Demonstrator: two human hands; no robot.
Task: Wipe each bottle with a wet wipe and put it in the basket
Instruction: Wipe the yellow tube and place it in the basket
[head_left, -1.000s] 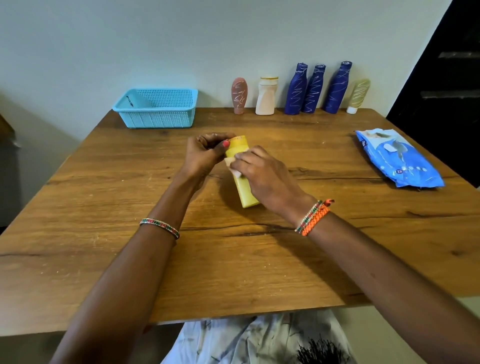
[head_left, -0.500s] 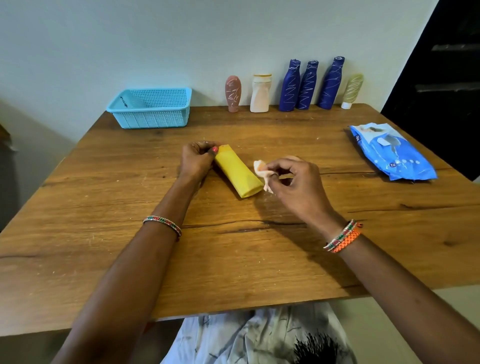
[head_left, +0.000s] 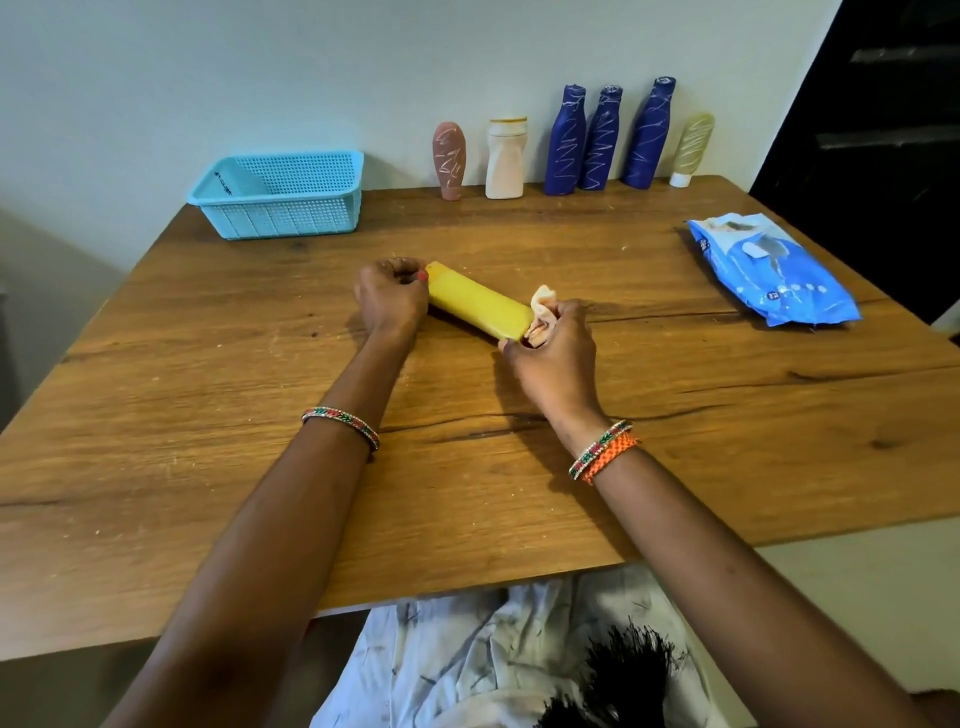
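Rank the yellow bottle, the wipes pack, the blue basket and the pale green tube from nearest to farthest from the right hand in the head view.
From the right hand:
1. yellow bottle, touching it, on its left.
2. wipes pack, to the right.
3. pale green tube, back right by the wall.
4. blue basket, back left; close to the tube's range.

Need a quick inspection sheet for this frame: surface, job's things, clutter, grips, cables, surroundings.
Surface: brown wooden table, cracked grain, pale specks.
Job's things: yellow plastic bottle lying flat; crumpled wet wipe at its near end; light blue perforated basket at back left, contents unclear; six bottles standing along the wall, including three dark blue bottles; blue wipes pack on the right.
Clutter: nothing seen.
Grips: left hand holds the bottle's far end; right hand pinches the wipe.
Cables: nothing seen.
Surroundings: pale wall, dark opening on the right.
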